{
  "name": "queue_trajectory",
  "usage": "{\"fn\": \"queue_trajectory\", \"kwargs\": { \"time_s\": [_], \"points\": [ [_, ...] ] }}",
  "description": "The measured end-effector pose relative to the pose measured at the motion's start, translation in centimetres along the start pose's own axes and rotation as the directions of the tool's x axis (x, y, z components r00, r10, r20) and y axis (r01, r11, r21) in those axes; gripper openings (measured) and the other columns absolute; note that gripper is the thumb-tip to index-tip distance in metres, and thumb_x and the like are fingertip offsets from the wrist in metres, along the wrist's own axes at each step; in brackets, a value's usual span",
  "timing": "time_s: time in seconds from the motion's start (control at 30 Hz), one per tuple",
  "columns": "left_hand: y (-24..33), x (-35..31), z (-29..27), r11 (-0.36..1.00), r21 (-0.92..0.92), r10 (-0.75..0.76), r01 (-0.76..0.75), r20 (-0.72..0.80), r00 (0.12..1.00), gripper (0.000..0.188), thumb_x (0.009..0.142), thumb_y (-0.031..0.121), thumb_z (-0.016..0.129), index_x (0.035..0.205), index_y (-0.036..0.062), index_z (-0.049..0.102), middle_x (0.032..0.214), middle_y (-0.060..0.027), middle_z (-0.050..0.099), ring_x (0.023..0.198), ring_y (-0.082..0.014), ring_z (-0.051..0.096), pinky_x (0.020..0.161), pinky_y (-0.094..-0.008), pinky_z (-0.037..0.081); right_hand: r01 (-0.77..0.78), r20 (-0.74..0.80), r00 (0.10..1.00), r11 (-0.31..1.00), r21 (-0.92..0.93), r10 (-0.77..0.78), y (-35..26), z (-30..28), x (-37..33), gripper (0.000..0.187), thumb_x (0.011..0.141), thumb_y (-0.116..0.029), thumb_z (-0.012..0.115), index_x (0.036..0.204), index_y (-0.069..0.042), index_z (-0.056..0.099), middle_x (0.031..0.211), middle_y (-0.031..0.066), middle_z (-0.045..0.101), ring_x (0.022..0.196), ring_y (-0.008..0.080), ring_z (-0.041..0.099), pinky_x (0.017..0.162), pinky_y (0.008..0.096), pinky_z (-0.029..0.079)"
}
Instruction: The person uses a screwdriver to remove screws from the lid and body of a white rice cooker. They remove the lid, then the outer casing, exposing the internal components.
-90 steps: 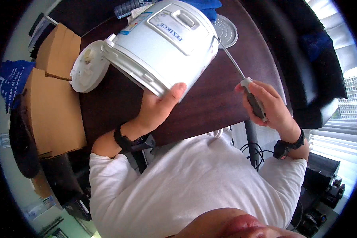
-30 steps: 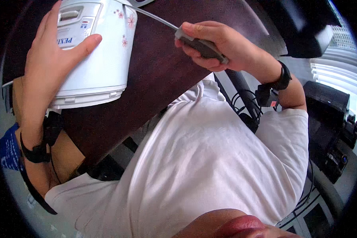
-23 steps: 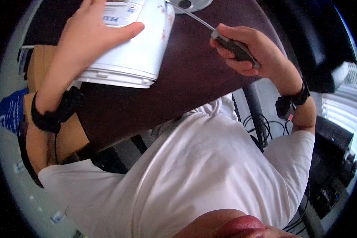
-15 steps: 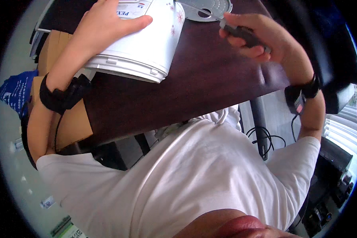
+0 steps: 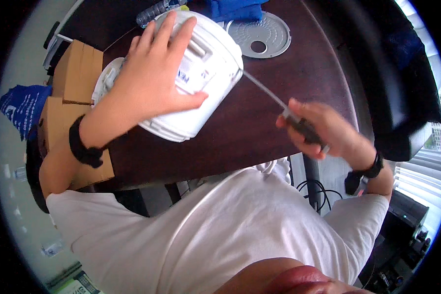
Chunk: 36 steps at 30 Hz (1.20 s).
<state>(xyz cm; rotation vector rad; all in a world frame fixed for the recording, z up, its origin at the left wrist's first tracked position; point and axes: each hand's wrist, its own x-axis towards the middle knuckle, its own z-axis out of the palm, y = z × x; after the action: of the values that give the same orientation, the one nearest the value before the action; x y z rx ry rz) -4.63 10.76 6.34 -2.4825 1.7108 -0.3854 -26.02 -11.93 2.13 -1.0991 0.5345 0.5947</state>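
Note:
A white rounded appliance housing (image 5: 215, 95), seemingly a rice cooker's, lies tilted on the dark table. My left hand (image 5: 154, 83) rests across it with fingers spread and thumb stretched toward me. In my right hand (image 5: 328, 125) a screwdriver (image 5: 265, 90) is gripped by its dark grey handle. Its long metal shaft points away and to the left, with the tip at the housing's right rim. Whether the tip sits in a screw or only touches the edge I cannot tell. Behind the housing lies a round grey metal disc (image 5: 278, 36) with a hole and small perforations.
Blue cloth (image 5: 237, 10) lies at the table's far edge, near a clear plastic bottle (image 5: 158, 12). Cardboard boxes (image 5: 76, 73) stand on the left beside a blue bag (image 5: 24, 108). A black chair (image 5: 402, 132) is at the right. The dark tabletop (image 5: 259, 130) has its edge close to me.
The housing has been turned and tipped, now showing more of its far end. My left hand has spread over it. My right hand and screwdriver have come nearer to me, the tip now at the rim.

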Motion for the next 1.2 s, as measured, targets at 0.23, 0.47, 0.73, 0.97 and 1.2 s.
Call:
{"fn": "queue_trajectory", "kwargs": {
  "time_s": [0.23,0.47,0.73,0.97,1.2],
  "points": [
    [-3.6,0.0,-1.8,0.932,-0.348,0.120,-0.096,0.046,0.992,0.089,0.072,0.030,0.079,0.147,0.0059,0.036,0.149,-0.0211,0.037,0.137,-0.0346,0.037,0.114,-0.0442,0.028,0.112,0.020,0.994,0.990,-0.081,-0.111,5.2,0.8,1.7,0.045,0.106,-0.041,0.041,0.101,0.002,0.053,0.059,-0.0002,0.048,0.041,0.0073,0.046,0.037,0.0231,0.037],
    [-9.0,3.1,1.5,0.734,-0.650,0.009,0.198,0.301,0.954,0.108,0.073,0.062,0.075,0.151,0.0042,0.027,0.146,-0.0203,0.041,0.135,-0.0305,0.039,0.113,-0.0395,0.030,0.186,0.019,0.983,0.975,-0.120,-0.185,6.5,0.3,2.7,0.046,0.106,-0.040,0.040,0.099,0.003,0.055,0.060,0.0003,0.050,0.044,0.0067,0.047,0.039,0.0229,0.037],
    [-8.3,2.5,3.2,0.514,-0.775,-0.040,0.369,0.408,0.912,0.120,0.070,0.074,0.070,0.153,0.0022,0.021,0.142,-0.0219,0.043,0.132,-0.0308,0.044,0.111,-0.0390,0.035,0.194,0.007,0.981,0.979,-0.066,-0.194,7.4,1.1,3.5,0.043,0.106,-0.039,0.039,0.088,-0.002,0.050,0.060,-0.0010,0.049,0.045,0.0050,0.045,0.041,0.0220,0.037],
    [-8.3,2.3,3.4,0.543,-0.775,-0.043,0.322,0.358,0.933,0.124,0.071,0.078,0.065,0.153,0.0004,0.016,0.146,-0.0221,0.037,0.134,-0.0308,0.041,0.112,-0.0404,0.033,0.334,0.014,0.943,0.941,-0.055,-0.333,10.0,2.7,6.4,0.036,0.105,-0.038,0.043,0.090,-0.005,0.046,0.062,-0.0022,0.050,0.050,0.0047,0.047,0.046,0.0232,0.041],
    [-8.5,2.3,3.5,0.603,-0.750,-0.004,0.272,0.338,0.941,0.122,0.073,0.081,0.059,0.152,-0.0013,0.017,0.145,-0.0235,0.038,0.134,-0.0330,0.041,0.112,-0.0411,0.034,0.348,-0.008,0.938,0.935,0.067,-0.348,10.3,4.0,7.0,0.038,0.104,-0.039,0.046,0.093,-0.003,0.048,0.064,-0.0020,0.052,0.052,0.0055,0.050,0.047,0.0236,0.042]
  ]
}}
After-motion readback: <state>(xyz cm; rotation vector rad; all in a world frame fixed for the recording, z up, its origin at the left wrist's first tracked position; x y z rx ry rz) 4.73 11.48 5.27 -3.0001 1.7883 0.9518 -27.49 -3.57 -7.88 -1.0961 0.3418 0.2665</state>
